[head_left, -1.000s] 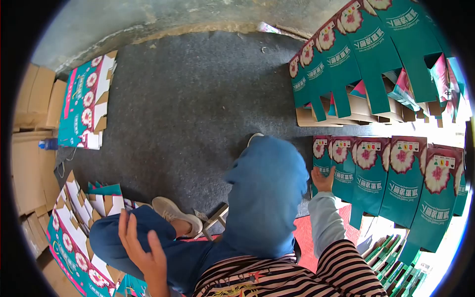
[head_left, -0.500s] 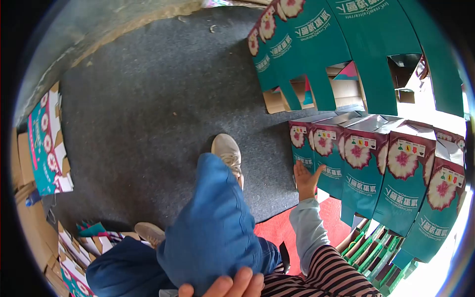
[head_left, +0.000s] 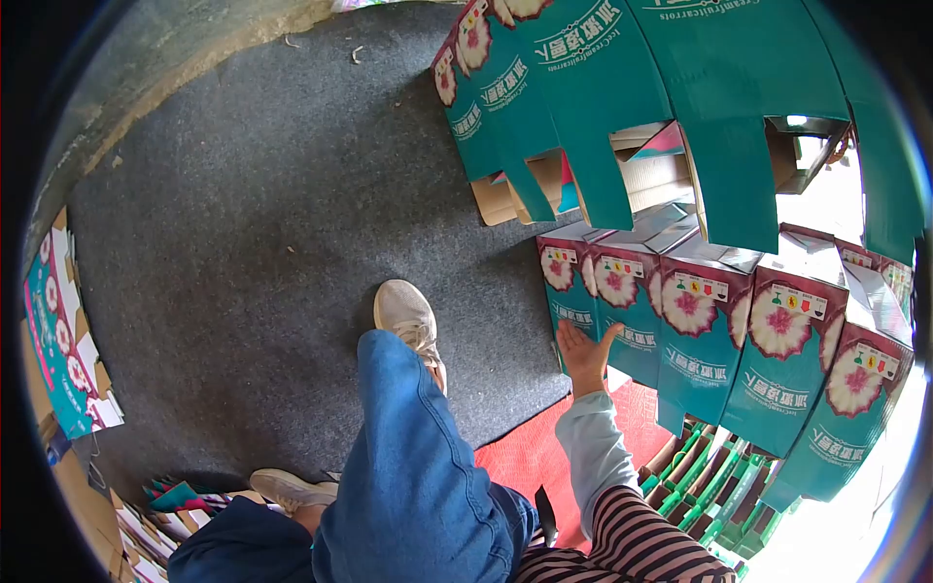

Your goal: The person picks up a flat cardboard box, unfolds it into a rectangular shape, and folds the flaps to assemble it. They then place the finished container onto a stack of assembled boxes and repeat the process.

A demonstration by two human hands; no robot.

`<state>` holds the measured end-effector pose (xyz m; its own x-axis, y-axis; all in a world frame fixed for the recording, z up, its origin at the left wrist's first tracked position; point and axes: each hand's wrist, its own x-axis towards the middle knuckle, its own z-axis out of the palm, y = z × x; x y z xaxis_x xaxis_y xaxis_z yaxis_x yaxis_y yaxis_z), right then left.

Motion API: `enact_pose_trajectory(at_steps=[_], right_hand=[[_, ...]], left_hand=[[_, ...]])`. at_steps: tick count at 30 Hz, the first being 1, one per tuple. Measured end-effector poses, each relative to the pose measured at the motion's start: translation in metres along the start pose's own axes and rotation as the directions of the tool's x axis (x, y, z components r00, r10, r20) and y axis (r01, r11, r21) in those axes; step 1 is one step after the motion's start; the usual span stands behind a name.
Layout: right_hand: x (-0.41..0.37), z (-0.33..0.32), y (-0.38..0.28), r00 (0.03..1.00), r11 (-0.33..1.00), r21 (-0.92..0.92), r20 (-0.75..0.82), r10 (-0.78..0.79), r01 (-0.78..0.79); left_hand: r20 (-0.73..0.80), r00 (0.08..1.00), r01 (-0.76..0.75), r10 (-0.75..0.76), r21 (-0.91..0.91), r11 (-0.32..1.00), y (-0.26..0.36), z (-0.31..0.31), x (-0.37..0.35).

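A row of teal and maroon cartons [head_left: 695,335] with white-and-pink slice pictures stands on the right. At the row's left end, my right hand [head_left: 585,358] lies against the lower front of the cartons, fingers spread and thumb apart, holding nothing. Its sleeve is light blue, with black-and-pink stripes further up the arm. My left hand is out of the frame. My bent knee in blue trousers [head_left: 418,466] and a beige shoe [head_left: 406,316] are left of the right hand.
Larger teal cartons with cut-out openings [head_left: 603,107] stand at the upper right. Green-edged folded cardboard [head_left: 709,486] lies below the row, beside a red mat [head_left: 525,442]. Flattened cartons [head_left: 63,340] are stacked at the left on dark carpet [head_left: 233,243]. A wall edges the upper left.
My left hand has dropped out of view at the bottom. The view has shifted, so the floor and cartons appear further left. My right hand stays at the row's left end.
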<state>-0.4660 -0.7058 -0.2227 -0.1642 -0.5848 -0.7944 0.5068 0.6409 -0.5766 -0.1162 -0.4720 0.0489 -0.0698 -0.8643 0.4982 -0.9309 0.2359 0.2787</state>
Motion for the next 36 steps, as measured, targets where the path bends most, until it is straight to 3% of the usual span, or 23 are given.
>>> enact_pose_trajectory(at_steps=[8,14,21,36], right_hand=[[-0.007,0.0,-0.008,0.998,0.999,-0.022,0.029,0.048,-0.048],[0.004,-0.019,0.012,0.993,0.983,0.151,-0.033,0.111,-0.104],[0.016,-0.026,-0.003,0.98,0.9,0.392,0.121,0.157,-0.192],[0.068,-0.055,-0.061,0.98,0.922,0.336,0.115,0.16,-0.19]], left_hand=[[-0.026,1.0,-0.009,0.008,-0.053,0.999,0.0,0.01,0.001],[-0.031,0.999,-0.009,0.006,-0.076,0.997,-0.001,0.015,0.0],[-0.027,1.0,-0.012,0.01,-0.084,0.996,-0.007,0.022,0.001],[-0.048,0.997,-0.06,0.055,-0.123,0.991,-0.005,0.046,-0.009]])
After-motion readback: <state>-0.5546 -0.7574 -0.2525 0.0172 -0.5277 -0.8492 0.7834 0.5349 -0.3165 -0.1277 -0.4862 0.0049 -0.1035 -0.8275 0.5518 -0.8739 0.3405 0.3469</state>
